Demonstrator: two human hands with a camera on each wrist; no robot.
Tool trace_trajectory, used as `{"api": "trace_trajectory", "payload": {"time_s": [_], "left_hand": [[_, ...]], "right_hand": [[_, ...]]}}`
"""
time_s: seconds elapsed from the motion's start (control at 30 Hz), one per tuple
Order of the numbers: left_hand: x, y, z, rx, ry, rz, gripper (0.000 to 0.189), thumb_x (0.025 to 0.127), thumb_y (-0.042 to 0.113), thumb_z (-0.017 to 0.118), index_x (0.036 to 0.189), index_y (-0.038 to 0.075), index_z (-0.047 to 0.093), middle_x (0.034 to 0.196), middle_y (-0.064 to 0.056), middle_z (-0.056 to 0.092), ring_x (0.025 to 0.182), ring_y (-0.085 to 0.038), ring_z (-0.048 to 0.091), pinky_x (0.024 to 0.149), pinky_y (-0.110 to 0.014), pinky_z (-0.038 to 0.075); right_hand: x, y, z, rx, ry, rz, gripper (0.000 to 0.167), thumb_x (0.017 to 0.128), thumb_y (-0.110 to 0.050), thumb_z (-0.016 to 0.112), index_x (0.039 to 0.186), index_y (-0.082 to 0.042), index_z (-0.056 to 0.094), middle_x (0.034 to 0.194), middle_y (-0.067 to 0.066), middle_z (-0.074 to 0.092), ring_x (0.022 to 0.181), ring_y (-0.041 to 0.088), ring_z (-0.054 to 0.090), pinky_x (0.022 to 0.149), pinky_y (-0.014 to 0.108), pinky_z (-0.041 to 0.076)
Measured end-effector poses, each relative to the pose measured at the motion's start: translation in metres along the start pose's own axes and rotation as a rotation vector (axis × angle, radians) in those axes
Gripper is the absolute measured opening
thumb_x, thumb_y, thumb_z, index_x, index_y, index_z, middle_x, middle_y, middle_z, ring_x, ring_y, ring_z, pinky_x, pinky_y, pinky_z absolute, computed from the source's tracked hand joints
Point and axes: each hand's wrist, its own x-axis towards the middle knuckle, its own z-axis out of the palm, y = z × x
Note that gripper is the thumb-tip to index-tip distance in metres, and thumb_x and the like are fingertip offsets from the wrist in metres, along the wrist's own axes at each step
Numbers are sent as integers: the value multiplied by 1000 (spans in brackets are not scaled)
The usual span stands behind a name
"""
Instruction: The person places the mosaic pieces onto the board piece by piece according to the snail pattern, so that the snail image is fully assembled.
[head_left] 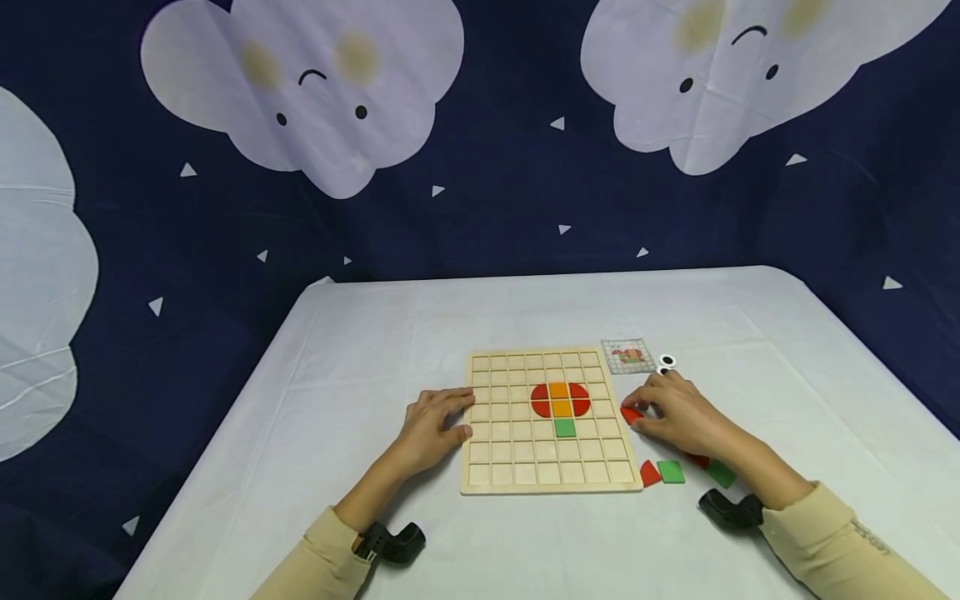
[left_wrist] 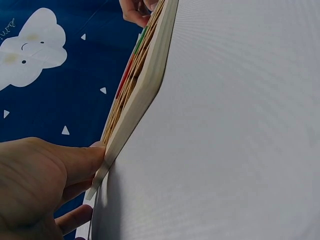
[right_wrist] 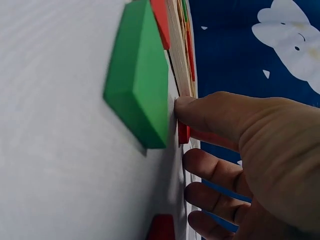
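Nearest me, my beige sleeves (head_left: 843,537) are ending above black wrist cameras (head_left: 735,510). Beyond them, a red sector tile (head_left: 650,474) is lying by the board's near right corner, with a green square tile (head_left: 671,472) just beside it; two more loose tiles (head_left: 722,473), one green, one red, are lying near my right forearm, partly covered by it. My left hand (head_left: 429,429) is resting at the wooden grid board's (head_left: 502,454) left edge, fingers extended and thumb touching it. My right hand (head_left: 678,412) is pinching a red tile (head_left: 628,414) between thumb and forefinger, just outside the board's right edge. On the board, a green square (head_left: 565,427) is sitting directly below two orange squares (head_left: 560,408), which red quarter-rounds (head_left: 540,400) are flanking. Farther off, a pattern card (head_left: 628,356) is lying near two eye discs (head_left: 667,361), and a navy cloud-print backdrop (head_left: 487,242) is hanging behind the white-covered table (head_left: 375,333).
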Motion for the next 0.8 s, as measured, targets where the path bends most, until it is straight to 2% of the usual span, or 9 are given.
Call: {"api": "trace_trajectory", "payload": {"time_s": [0.1,0.33,0.6,0.8], "left_hand": [[0,0,0,-4,-2,0,45,84,16,69,128,9,59,139,-2,53,122,-27,42,98,-49,26],[-1,1,0,-7,-2,1,45,84,16,69,128,9,59,140,-1,53,123,-27,41,98,-49,26],[0,0,0,0,2,7,45,84,16,69,128,9,59,139,-2,53,123,-27,41,98,-49,26],[0,0,1,5,3,6,45,84,16,69,128,10,59,139,-1,53,123,-27,42,98,-49,27]], "right_hand": [[0,0,0,7,5,8,21,75,-17,74,96,-17,73,83,-4,56,79,15,38,73,32,28],[4,-7,-2,42,35,31,24,76,-21,76,98,-12,72,93,0,64,91,21,47,85,43,35],[10,-28,3,53,53,-7,22,76,-24,76,96,-16,72,86,-6,61,90,16,46,83,39,35],[12,-44,10,62,55,-17,22,76,-25,77,95,-16,72,87,-7,62,83,12,42,75,32,33]]}}
